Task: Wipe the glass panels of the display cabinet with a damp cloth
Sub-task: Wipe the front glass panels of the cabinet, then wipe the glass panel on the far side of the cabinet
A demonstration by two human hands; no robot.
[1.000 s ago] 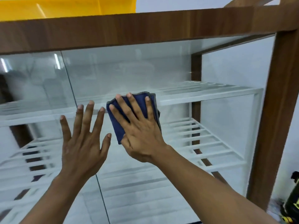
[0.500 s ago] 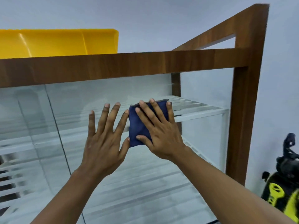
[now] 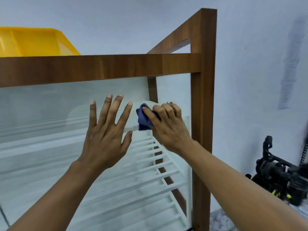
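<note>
The cabinet frame [image 3: 116,67] was brown wood-grain board, smooth with a faint satin sheen. The glass panel [image 3: 50,114] was smooth and glossy, carrying pale, hazy reflections (streaky in places). Behind it the shelves [image 3: 166,172] were white slats with an even, coated look; metal or plastic could not be told. The cloth [image 3: 143,120] was dark blue fabric, soft, matt and crumpled. The bin [image 3: 33,42] on top was shiny yellow plastic. The wall [image 3: 250,64] was matt and pale, with a grey scuffed patch.
</note>
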